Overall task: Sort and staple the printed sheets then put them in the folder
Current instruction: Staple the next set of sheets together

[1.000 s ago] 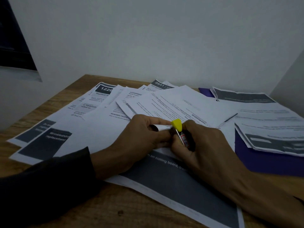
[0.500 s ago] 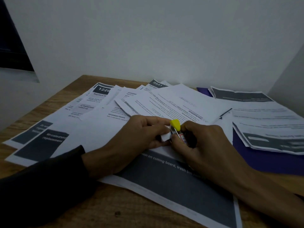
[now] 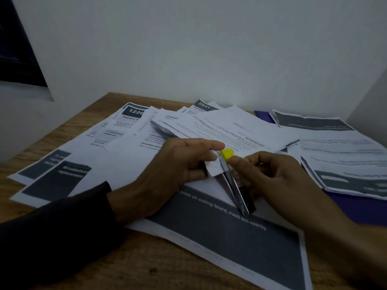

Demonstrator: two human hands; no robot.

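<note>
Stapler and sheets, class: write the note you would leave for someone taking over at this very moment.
Left hand: pinches the corner of the sheets.
Right hand: holds the yellow-tipped stapler, its front end at that corner.
Loose printed sheets are spread over the wooden table; more lie on the purple folder at right.
Done: cannot tell whether any set is stapled.
Left: staple this corner, sort the rest, put all in the folder.
</note>
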